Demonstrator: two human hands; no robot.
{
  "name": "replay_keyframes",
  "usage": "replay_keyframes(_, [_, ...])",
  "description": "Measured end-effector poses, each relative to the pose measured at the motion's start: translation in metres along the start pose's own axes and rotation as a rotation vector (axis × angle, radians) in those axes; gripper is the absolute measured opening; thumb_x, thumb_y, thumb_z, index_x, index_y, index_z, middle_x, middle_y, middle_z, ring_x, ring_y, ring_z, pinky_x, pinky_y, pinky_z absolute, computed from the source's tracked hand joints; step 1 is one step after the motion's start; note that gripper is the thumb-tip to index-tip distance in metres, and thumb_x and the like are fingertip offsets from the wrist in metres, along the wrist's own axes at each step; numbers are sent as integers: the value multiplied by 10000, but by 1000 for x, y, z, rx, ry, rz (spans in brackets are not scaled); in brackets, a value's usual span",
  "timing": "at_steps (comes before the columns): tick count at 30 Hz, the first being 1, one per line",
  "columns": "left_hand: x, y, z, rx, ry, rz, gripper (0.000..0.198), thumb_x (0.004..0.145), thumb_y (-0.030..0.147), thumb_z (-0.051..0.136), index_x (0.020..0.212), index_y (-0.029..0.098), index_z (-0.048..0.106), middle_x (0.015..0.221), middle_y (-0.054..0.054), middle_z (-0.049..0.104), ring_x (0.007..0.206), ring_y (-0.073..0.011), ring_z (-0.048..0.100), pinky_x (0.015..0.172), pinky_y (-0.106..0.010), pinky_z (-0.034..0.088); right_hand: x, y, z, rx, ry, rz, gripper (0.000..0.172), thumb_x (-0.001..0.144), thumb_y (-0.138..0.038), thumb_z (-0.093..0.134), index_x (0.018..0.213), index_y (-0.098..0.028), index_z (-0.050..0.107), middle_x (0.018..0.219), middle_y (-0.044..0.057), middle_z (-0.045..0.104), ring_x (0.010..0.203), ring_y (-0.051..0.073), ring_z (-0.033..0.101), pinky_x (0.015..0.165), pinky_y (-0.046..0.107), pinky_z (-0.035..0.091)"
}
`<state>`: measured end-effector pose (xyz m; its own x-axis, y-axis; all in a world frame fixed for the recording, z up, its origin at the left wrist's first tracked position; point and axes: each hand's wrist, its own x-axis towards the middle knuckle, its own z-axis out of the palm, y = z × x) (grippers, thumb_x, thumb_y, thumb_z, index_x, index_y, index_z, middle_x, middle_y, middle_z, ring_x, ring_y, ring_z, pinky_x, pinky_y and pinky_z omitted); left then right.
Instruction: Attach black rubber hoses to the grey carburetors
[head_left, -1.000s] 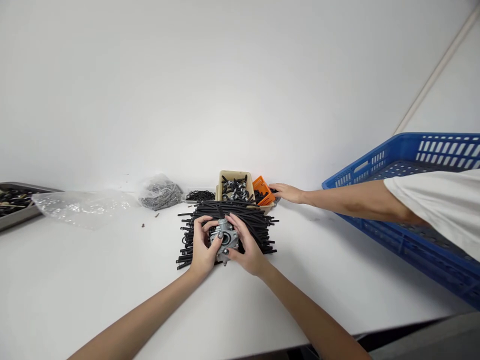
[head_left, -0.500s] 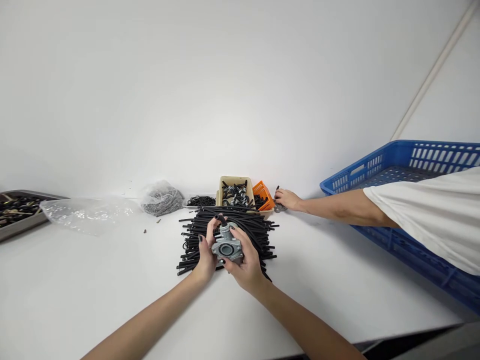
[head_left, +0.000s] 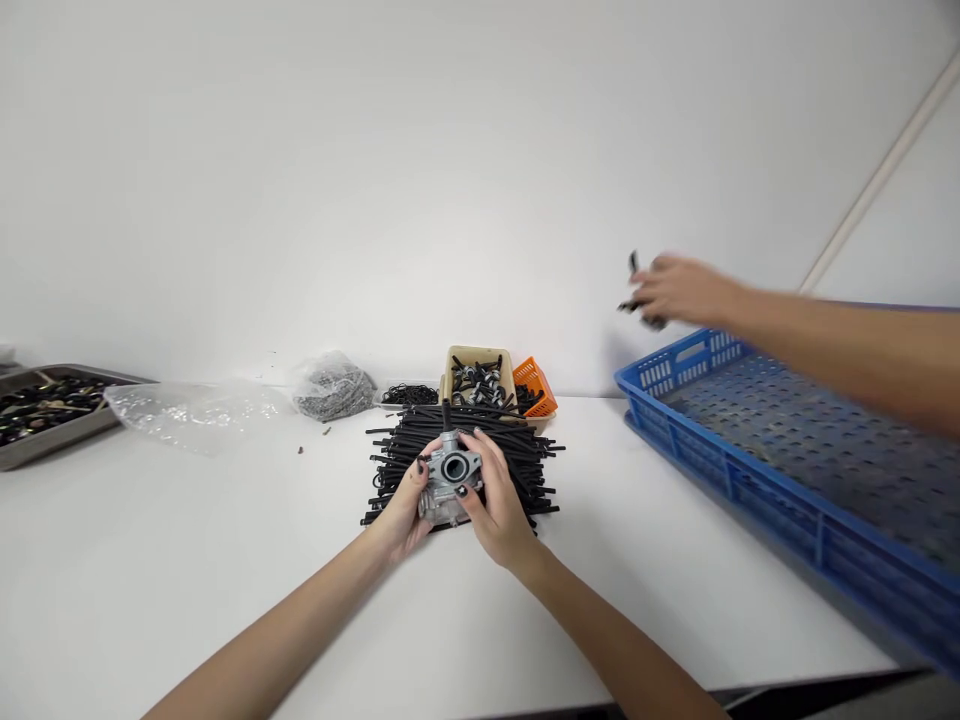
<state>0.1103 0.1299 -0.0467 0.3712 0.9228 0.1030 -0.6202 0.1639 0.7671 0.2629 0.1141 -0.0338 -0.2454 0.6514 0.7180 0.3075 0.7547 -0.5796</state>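
Note:
Both my hands grip a grey cast-metal carburetor [head_left: 451,480], its round bore facing up toward me and a thin black tube standing from its far end. My left hand [head_left: 401,508] holds its left side, and my right hand [head_left: 499,500] wraps its right side. Below them lies a wide pile of black rubber tubes [head_left: 517,465]. A co-worker's blurred hand [head_left: 682,290] hangs above the blue crate's near corner, pinching a small dark part [head_left: 634,290].
A beige box [head_left: 476,358] of black-and-metal parts and an orange basket [head_left: 535,390] stand behind the pile. Left of them lie black rings [head_left: 409,396], a bag of grey parts [head_left: 334,388], clear plastic [head_left: 191,415] and a metal tray [head_left: 52,418]. A blue perforated crate [head_left: 795,470] stands right.
The co-worker's hand has lifted from beside the orange basket and moved right, over the crate, with a small dark part. My hands have turned the carburetor and lowered it toward the pile.

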Motion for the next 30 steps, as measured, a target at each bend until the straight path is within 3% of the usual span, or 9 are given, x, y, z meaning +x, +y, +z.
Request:
replay_keyframes(4, [3, 12, 7, 37, 89, 92, 762, 618, 600, 818, 1206, 268, 466, 1177, -110, 577, 946, -311, 633, 613, -350, 603, 4, 14, -6, -50, 72, 46, 405, 983, -302, 366, 1376, -212, 406, 1401, 75, 448, 1341, 209, 346, 1135, 398, 263])
replay_keyframes(9, [9, 30, -1, 37, 171, 237, 836, 597, 602, 829, 1261, 272, 444, 1201, -110, 563, 974, -317, 630, 608, -353, 611, 10, 28, -15, -76, 173, 181, 325, 952, -275, 428, 1249, -186, 524, 1237, 88, 580, 1164, 202, 527, 1024, 372, 402])
replay_keyframes(13, [14, 41, -14, -7, 271, 310, 820, 584, 591, 838, 1214, 184, 507, 1193, -139, 575, 1015, -319, 615, 692, -368, 617, 19, 34, -28, -230, 120, 221, 216, 866, -201, 501, 1033, -185, 637, 1058, 67, 661, 1000, 213, 590, 926, 377, 451])
replay_keyframes(18, [19, 51, -26, -46, 365, 351, 570, 757, 536, 712, 1106, 112, 559, 1134, -159, 600, 973, -287, 632, 721, -361, 615, 25, 36, -33, -374, 0, 247, 137, 818, -199, 560, 911, -184, 660, 965, 60, 665, 943, 229, 570, 901, 410, 441])
replay_keyframes(21, [20, 53, -27, -63, 391, 364, 474, 813, 479, 667, 1089, 107, 566, 1094, -155, 614, 935, -273, 644, 717, -356, 615, 26, 30, -25, -396, -22, 142, 113, 839, -226, 576, 910, -191, 656, 974, 71, 632, 978, 227, 545, 916, 397, 430])
replay_keyframes(24, [21, 55, -26, -64, 394, 376, 473, 798, 460, 691, 1090, 106, 574, 1082, -156, 621, 905, -268, 648, 703, -356, 616, 33, 18, -12, -460, -127, 66, 122, 849, -231, 588, 946, -197, 654, 983, 72, 618, 979, 230, 528, 910, 392, 431])
replay_keyframes(27, [20, 59, -28, -58, 405, 411, 514, 762, 482, 724, 1088, 112, 579, 1080, -146, 623, 900, -266, 644, 675, -342, 616, 45, 6, 4, -560, -261, 91, 153, 839, -224, 611, 981, -185, 655, 1010, 79, 627, 992, 246, 525, 895, 398, 441])
replay_keyframes(30, [21, 68, -33, -61, 429, 467, 528, 753, 521, 720, 1084, 134, 580, 1091, -123, 621, 909, -252, 638, 665, -308, 611, 59, 2, 19, -605, -313, 122, 161, 856, -235, 592, 992, -178, 656, 1011, 79, 630, 994, 234, 540, 880, 365, 454])
